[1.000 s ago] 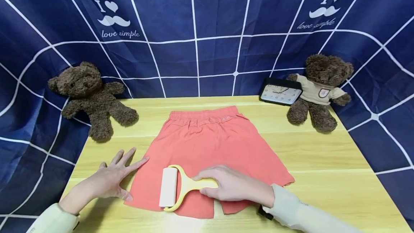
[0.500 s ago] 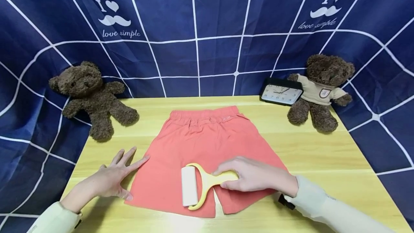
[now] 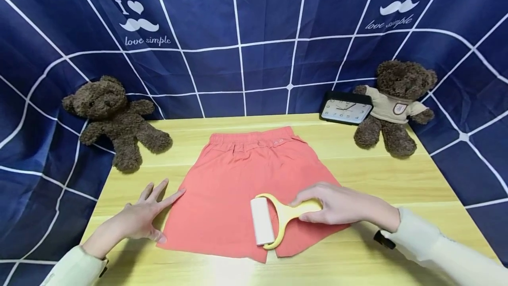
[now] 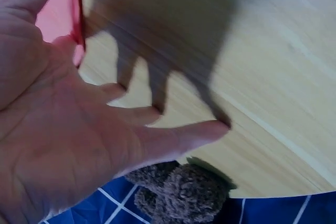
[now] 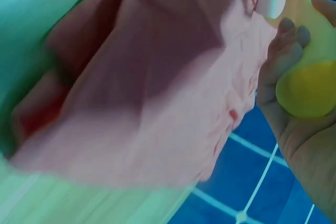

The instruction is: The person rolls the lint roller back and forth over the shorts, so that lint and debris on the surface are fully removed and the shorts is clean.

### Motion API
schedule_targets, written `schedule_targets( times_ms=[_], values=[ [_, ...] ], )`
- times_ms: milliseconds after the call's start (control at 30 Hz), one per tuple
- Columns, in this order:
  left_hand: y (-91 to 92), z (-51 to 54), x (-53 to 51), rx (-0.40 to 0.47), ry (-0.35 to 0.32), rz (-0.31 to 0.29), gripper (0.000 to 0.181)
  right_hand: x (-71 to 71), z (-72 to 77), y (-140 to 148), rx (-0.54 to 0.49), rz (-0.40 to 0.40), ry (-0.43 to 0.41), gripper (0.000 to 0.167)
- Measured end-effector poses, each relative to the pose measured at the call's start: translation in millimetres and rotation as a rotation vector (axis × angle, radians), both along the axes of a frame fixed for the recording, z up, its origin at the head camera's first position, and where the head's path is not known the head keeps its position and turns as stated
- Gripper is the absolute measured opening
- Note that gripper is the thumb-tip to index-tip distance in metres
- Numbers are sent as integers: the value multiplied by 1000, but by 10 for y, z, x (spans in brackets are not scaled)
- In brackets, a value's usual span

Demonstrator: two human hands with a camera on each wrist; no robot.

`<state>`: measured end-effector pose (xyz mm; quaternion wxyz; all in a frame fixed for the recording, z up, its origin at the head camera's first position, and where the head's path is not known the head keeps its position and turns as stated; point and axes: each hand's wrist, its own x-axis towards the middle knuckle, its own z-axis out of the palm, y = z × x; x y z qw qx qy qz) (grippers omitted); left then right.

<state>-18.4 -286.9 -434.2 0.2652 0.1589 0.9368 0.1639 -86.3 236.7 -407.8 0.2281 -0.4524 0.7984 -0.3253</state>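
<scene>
Coral-red shorts (image 3: 230,180) lie spread flat on the wooden table, waistband at the far side. My right hand (image 3: 335,204) grips the yellow handle of a lint roller (image 3: 263,222); its white cylinder sits on the shorts near the gap between the legs. In the right wrist view the fingers wrap round the handle (image 5: 307,90). My left hand (image 3: 139,217) is spread at the left edge of the shorts, with thumb and index finger touching the cloth. The left wrist view shows its other fingertips (image 4: 218,128) on the bare wood.
A brown teddy bear (image 3: 119,120) leans at the back left. Another bear (image 3: 397,105) in a beige shirt sits at the back right, beside a black-framed clock (image 3: 346,108). A navy curtain (image 3: 262,69) with white lines surrounds the table (image 3: 397,180).
My right hand has moved the lint roller rightward across the shorts, from the left leg to the gap between the legs. The left hand has stayed in place. The head view has shifted slightly.
</scene>
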Motion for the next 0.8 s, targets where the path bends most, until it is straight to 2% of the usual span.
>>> schedule_targets(
  times_ms=[200, 433, 567, 800],
  values=[
    [18, 14, -47, -26, -16, 12, 132, -23, 38, 285, 32, -61, 19, 24],
    [-25, -5, -70, -34, -12, -4, 131, -59, 88, 651, 31, -39, 88, 23],
    [-67, 3, -54, -33, 2, -11, 131, -57, 111, 818, 39, -43, 159, 25],
    [-94, 22, -22, -25, 8, -6, 131, -64, 202, 1125, 57, -45, 223, 31]
  ],
)
